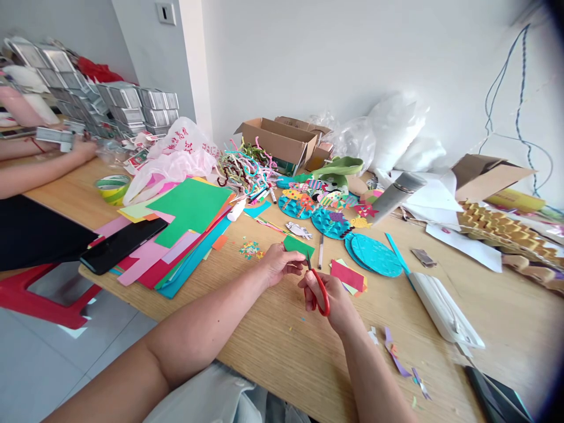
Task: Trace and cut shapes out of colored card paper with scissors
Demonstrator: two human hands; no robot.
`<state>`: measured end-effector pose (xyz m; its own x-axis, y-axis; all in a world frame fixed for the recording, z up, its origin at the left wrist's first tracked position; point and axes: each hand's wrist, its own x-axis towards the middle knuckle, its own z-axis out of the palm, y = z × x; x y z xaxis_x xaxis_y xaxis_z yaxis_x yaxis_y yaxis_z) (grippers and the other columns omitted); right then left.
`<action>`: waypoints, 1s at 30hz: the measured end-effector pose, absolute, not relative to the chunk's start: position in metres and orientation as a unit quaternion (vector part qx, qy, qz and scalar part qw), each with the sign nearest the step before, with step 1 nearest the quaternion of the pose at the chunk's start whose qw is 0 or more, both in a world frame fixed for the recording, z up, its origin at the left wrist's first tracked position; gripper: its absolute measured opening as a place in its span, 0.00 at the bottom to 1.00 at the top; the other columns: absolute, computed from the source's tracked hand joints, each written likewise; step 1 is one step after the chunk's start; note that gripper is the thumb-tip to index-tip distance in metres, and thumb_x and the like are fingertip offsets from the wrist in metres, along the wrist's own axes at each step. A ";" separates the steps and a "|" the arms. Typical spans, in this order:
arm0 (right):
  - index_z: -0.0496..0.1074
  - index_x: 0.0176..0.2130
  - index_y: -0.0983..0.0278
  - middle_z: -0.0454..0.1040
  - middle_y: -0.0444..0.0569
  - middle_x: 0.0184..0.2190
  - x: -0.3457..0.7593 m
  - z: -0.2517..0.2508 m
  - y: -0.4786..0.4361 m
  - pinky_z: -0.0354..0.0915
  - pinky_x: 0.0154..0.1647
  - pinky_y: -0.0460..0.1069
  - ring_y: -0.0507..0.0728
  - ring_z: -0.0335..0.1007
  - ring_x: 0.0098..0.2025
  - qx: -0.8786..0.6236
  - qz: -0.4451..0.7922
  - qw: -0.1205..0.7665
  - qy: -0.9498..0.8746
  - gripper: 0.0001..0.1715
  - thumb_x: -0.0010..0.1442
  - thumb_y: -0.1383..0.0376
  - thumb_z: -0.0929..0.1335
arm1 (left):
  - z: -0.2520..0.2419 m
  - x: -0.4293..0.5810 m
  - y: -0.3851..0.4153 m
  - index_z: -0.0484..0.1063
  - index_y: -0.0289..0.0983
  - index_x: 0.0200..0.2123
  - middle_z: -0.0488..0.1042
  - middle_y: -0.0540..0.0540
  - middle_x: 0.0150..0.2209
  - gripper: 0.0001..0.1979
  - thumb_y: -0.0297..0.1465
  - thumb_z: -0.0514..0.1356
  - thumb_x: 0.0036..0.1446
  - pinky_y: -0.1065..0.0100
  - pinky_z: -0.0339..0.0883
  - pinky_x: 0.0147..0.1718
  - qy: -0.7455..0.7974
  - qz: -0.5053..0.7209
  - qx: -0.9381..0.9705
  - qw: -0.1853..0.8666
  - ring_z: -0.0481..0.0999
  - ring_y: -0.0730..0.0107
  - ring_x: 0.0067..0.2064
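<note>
Near the table's front edge, my left hand (282,264) pinches a small piece of green paper (298,245). A pair of red-handled scissors (324,294) is in my right hand (330,296), its blades at the right edge of that paper. Small cut bits of coloured paper (251,250) lie in a heap left of my left hand. Red and other paper pieces (348,275) are stacked just right of the scissors. Beyond my hands are a white fish cutout (298,230) and a pen (321,251).
Coloured paper sheets (194,200) and a black phone (123,244) lie left. Pipe cleaners (247,170), decorated blue discs (379,255) and a metal flask (399,197) stand farther back. A white power strip (440,305) is at right. Another person's hand (81,150) works at far left.
</note>
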<state>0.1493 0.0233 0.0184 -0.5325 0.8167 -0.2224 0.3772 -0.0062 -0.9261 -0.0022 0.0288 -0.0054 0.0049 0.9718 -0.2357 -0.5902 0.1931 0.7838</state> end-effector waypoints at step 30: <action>0.69 0.29 0.67 0.66 0.42 0.14 0.147 0.025 0.022 0.53 0.17 0.46 0.52 0.64 0.17 -0.448 0.556 0.195 -0.672 0.34 0.51 0.38 0.64 | -0.008 -0.002 0.030 0.72 0.31 0.24 0.72 0.48 0.22 0.13 0.32 0.68 0.34 0.71 0.63 0.23 0.389 0.573 0.267 0.670 0.69 0.76 0.22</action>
